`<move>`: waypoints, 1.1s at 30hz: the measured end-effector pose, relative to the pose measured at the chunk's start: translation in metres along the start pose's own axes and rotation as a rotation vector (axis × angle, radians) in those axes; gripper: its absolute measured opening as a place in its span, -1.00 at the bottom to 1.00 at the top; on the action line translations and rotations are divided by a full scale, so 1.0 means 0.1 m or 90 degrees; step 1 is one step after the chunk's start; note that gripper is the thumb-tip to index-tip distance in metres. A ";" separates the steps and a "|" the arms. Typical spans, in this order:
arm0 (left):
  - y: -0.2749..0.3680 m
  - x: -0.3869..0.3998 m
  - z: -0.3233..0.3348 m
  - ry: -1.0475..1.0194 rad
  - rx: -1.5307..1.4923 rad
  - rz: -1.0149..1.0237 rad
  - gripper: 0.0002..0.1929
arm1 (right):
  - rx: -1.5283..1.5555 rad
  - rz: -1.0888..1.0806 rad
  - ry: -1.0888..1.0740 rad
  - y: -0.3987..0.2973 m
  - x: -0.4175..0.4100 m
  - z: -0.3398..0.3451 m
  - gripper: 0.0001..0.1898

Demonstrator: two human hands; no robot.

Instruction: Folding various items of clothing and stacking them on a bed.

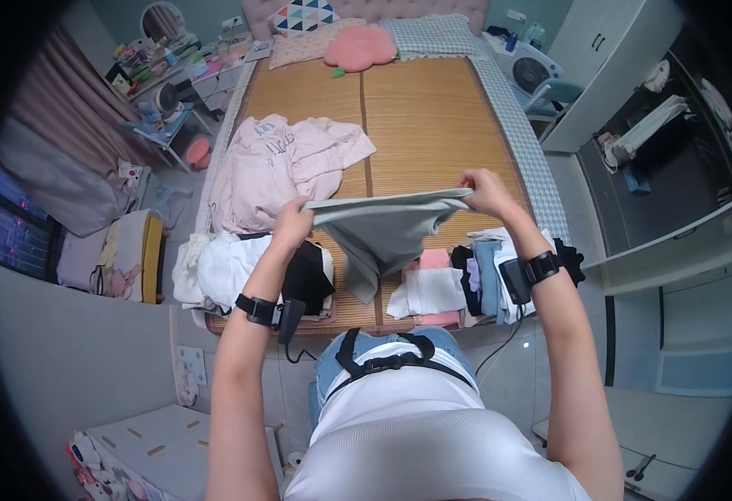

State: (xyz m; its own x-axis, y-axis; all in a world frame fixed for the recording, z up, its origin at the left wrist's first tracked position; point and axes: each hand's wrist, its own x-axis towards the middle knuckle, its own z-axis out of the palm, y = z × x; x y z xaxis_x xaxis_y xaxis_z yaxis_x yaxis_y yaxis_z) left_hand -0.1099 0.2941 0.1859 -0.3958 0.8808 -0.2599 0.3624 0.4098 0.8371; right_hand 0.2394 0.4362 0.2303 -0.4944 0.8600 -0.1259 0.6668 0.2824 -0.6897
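A grey-green garment hangs stretched between my hands above the bamboo mat on the bed. My left hand grips one end of its upper edge, and my right hand pinches the other end. Below and left of the garment lies a pile of white and black clothes. Folded clothes in pink, white, black and blue lie at the bed's near right corner. Beyond my left hand, a crumpled pale pink garment with printed writing spreads over the mat.
A pink flower-shaped cushion and pillows lie at the headboard. A desk with small items and a pink bin are at the left. At the right are a fan, a blue chair and an open wardrobe.
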 end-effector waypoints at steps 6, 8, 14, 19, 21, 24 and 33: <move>-0.45 0.08 -0.39 0.110 -0.011 0.031 -0.77 | -0.289 -0.050 0.313 0.66 0.09 -0.18 -0.91; -0.52 -0.01 -0.46 0.128 0.007 0.023 -0.79 | 0.073 0.166 0.226 0.69 0.07 -0.22 -0.89; -1.25 -0.19 -0.59 0.046 -0.305 -0.223 -0.74 | 0.534 0.252 -0.157 0.52 -0.25 0.10 -0.82; -1.76 -0.31 -0.47 -0.159 -0.847 -0.421 -0.67 | 0.648 0.176 -0.215 0.52 -0.43 0.59 -0.91; -2.07 -0.35 -0.60 -0.259 -0.653 -0.301 -0.78 | 0.702 0.142 -0.242 0.49 -0.38 0.69 -0.93; -1.53 -0.45 -0.45 -0.098 -0.174 -0.252 -0.82 | 0.942 0.249 -0.063 0.82 -0.42 0.61 -0.92; -0.99 -0.86 -0.84 -0.173 -0.245 -0.053 -0.62 | 0.866 0.203 0.076 0.59 -0.65 0.45 -0.86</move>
State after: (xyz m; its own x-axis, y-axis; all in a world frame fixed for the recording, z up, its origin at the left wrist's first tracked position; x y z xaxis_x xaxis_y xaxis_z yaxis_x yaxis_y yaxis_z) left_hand -0.1827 0.1582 0.1662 -0.1562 0.8998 -0.4074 -0.0208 0.4094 0.9121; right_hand 0.2856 0.3782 0.1654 -0.3303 0.8585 -0.3923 -0.3499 -0.4974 -0.7938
